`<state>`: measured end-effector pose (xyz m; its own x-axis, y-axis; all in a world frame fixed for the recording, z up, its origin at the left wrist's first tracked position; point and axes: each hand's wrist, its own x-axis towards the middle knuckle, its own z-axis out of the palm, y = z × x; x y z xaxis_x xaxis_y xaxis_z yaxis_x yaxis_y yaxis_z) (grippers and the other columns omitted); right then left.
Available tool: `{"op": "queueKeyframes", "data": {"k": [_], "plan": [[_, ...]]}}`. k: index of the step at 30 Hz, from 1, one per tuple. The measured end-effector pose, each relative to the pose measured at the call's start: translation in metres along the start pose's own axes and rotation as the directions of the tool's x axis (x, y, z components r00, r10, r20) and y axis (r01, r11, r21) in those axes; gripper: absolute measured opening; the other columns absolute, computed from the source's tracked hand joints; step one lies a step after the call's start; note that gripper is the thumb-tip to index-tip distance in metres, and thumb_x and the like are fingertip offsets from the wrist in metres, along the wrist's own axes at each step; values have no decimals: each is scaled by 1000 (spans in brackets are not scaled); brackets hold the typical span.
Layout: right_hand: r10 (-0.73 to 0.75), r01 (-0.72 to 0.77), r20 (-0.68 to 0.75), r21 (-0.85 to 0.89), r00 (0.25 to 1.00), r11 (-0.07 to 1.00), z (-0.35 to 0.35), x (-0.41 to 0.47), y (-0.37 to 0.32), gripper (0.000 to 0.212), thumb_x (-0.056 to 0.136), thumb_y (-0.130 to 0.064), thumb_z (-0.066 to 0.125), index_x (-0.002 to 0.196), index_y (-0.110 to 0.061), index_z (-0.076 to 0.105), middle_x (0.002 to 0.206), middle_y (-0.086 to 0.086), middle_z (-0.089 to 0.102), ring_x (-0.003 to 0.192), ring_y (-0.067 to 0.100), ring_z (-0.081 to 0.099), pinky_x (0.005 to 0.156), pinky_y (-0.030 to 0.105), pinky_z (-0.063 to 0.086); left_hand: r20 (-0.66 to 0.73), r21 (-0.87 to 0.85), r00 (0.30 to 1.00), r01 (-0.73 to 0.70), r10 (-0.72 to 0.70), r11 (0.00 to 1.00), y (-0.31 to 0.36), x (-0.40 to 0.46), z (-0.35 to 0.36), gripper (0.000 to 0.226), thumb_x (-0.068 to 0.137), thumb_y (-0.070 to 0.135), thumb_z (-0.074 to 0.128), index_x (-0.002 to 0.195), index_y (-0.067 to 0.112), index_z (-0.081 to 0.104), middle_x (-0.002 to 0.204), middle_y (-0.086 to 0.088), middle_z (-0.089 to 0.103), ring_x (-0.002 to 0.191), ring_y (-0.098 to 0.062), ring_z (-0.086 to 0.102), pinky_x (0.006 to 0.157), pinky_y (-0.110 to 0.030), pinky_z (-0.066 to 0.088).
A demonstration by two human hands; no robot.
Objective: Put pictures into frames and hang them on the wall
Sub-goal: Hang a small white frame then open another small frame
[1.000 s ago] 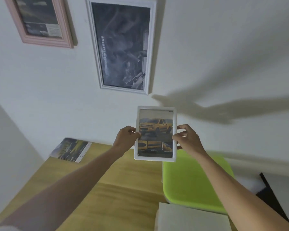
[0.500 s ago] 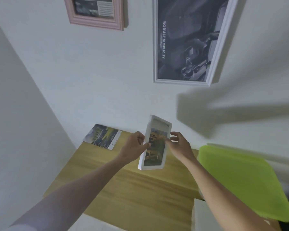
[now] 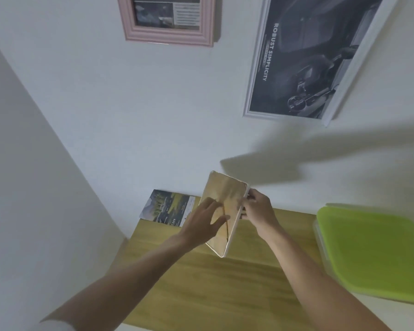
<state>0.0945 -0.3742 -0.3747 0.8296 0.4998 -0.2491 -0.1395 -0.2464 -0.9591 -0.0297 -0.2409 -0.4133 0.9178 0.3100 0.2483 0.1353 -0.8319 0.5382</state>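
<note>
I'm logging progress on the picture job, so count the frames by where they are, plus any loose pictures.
Frames on the wall: 2, pink frame and white frame
Frames in hand: 1, small frame
Loose pictures on the table: 1, car picture
Total: 4

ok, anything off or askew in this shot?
Nothing damaged or spilled. The small white frame is turned back-side to the camera, held over the wooden table by the right hand, left hand flat on its backing. A loose print lies at the table's far corner, unframed.
</note>
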Motion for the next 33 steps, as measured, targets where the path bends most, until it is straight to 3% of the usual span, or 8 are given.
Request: {"op": "queueKeyframes", "data": {"k": [3,5,10,13,15,21,26,33], "plan": [[-4,3,34,11,999,1000,-5,-3,7,19,94,-7,55,105,-16,67,102,11,70,89,27,70,66,34,59,-73,-58,985,152,-156,987,-28,8,-8,55,94,37,59,140,12,42,137,-6,41,116,-22,52,94,-36,48],[1,-1,55,1,999,1000,-9,0,16,17,95,-11,57,105,-20,68,106,12,69,92,26,68,75,41,60,-62,-123,967,239,-248,963,-40,14,-14,64,94,32,61,149,18,30,139,-8,38,124,-22,44,97,-30,39],[-15,18,29,-116,999,993,-10,1,35,9,94,-20,59,97,-25,66,99,10,67,100,34,65,86,54,57,16,-270,959,276,-282,922,-54,15,-14,68,94,29,59,150,39,22,124,-2,61,108,-20,58,93,-42,50],[-113,92,-77,-237,991,967,-3,-4,43,15,97,-19,59,109,-24,64,92,0,67,89,22,65,77,32,54,4,-240,958,279,-286,930,-56,8,0,69,96,27,54,152,39,17,109,-4,63,94,-20,58,86,-40,51],[-216,150,-210,-290,953,945,3,-12,47,31,96,-15,62,124,-26,57,91,-7,69,85,13,67,72,19,49,8,-205,958,283,-287,937,-52,4,7,67,98,25,52,154,37,17,95,-7,59,84,-21,55,77,-33,46],[-392,237,-233,-498,890,834,11,-14,64,34,94,-5,64,125,-18,60,80,-15,65,79,17,67,74,24,51,32,-231,926,373,-376,899,-43,-1,19,69,95,21,58,152,33,21,93,-6,53,85,-23,50,75,-30,36],[-282,151,-177,-527,943,836,15,-13,68,54,88,-9,72,138,-16,53,80,-9,60,79,16,60,77,22,44,28,-286,914,395,-405,873,-44,-2,20,75,85,10,70,142,38,30,99,-6,57,84,-21,54,72,-29,39],[-41,-43,-188,-425,981,904,10,-3,69,46,83,-6,74,122,-14,52,91,10,70,84,31,69,59,17,47,53,-312,903,421,-427,851,-52,-7,22,72,83,15,75,142,35,39,93,-3,58,81,-18,54,72,-25,38]]}}
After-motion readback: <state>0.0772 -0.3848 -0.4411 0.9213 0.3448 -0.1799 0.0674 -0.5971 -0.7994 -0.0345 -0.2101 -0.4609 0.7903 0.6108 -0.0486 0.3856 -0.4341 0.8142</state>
